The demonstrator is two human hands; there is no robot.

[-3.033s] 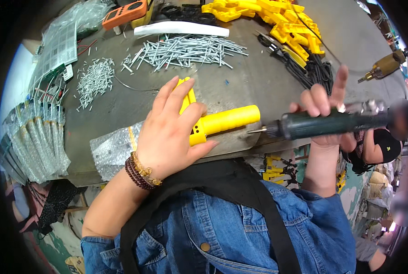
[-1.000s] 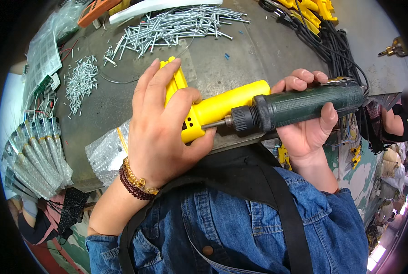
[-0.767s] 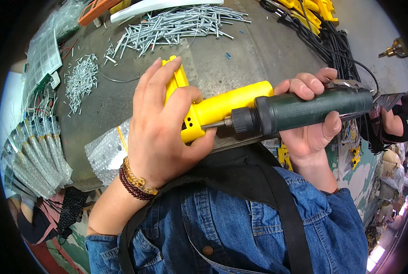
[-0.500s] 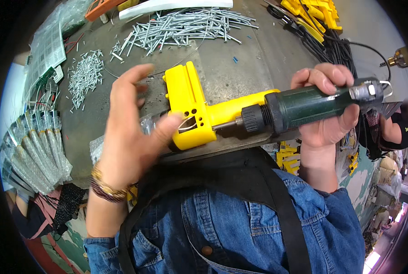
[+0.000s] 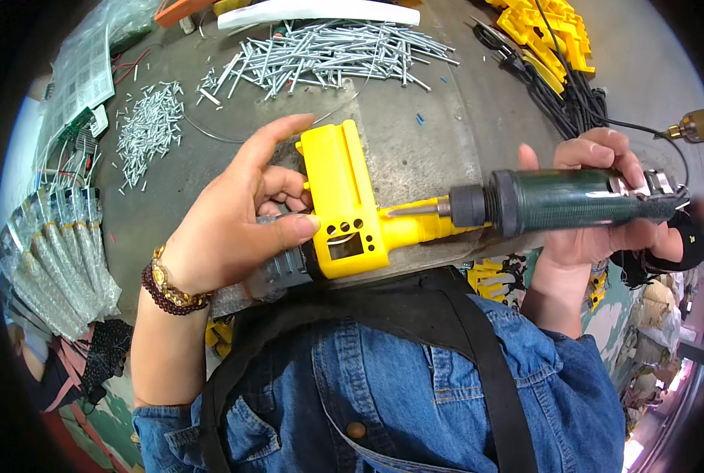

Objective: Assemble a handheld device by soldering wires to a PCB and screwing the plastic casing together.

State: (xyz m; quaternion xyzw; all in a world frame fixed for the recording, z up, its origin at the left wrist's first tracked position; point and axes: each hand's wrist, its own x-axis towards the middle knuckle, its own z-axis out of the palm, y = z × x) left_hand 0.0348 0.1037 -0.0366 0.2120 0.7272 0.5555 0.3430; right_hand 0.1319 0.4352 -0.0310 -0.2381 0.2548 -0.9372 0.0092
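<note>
A yellow plastic tool housing (image 5: 332, 177) lies at the near edge of the table, with round holes, a rectangular opening and a yellow arm running right. My left hand (image 5: 230, 217) grips its left side, thumb on the edge, forefinger stretched along the top and the other fingers curled. A dark grey part (image 5: 289, 268) adjoins the housing below that hand, partly hidden. My right hand (image 5: 572, 244) is wrapped round a dark green electric screwdriver (image 5: 564, 201), held level. In this view its bit overlaps the yellow arm just right of the holes; contact I cannot tell.
Long screws (image 5: 328, 55) are heaped at the back, short screws (image 5: 151, 130) at the left. Bubble-wrapped parts (image 5: 60, 260) lie far left. Yellow housings (image 5: 553, 31) and black cables (image 5: 537, 94) sit back right, near another power screwdriver (image 5: 694, 126). A person's arm (image 5: 667, 243) shows at right.
The screwdriver has moved right and slightly up, its bit away from the housing's holed face. My left hand has closed in on the housing, which appears slightly lower and further right.
</note>
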